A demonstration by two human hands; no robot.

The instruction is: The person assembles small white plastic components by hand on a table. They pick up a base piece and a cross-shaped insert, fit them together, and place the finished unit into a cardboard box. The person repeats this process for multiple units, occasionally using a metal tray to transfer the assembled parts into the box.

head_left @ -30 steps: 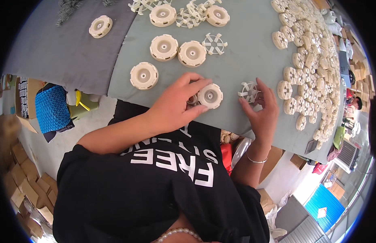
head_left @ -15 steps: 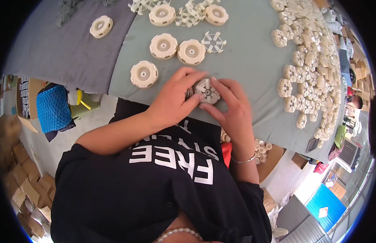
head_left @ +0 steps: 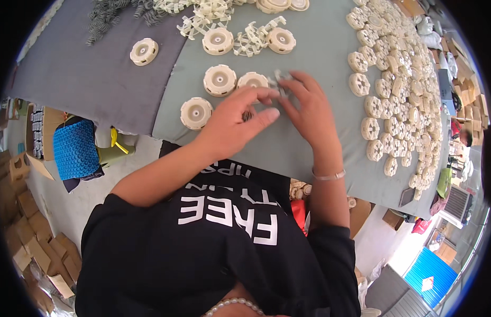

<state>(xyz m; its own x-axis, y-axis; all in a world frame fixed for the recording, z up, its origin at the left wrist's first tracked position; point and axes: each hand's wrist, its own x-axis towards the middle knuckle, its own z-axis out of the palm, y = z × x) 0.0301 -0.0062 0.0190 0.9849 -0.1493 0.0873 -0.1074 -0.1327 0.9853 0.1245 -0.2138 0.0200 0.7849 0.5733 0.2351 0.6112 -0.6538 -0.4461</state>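
My left hand (head_left: 232,124) has its thumb and forefinger stretched out, while its curled lower fingers keep a dark coiled spring (head_left: 248,113) in the palm. At the fingertips of my right hand (head_left: 311,113) is a pale, see-through spoked plastic insert (head_left: 280,78), blurred by motion; the fingers pinch at it. A cream round plastic cap (head_left: 253,80) lies just behind my left fingers, partly covered. Two more caps, one farther back (head_left: 220,80) and one nearer (head_left: 196,113), lie left of it, hollow side up.
Many spoked cream caps (head_left: 393,105) cover the table's right side. Loose inserts (head_left: 253,39) and caps (head_left: 218,41) lie at the back, near a heap of grey springs (head_left: 105,21). A single cap (head_left: 144,52) sits on the dark cloth (head_left: 86,79).
The spoked cap between my hands is gone from them; one more cap shows at the left edge of the right-hand group. My right hand has moved to the loose insert. The view has shifted.
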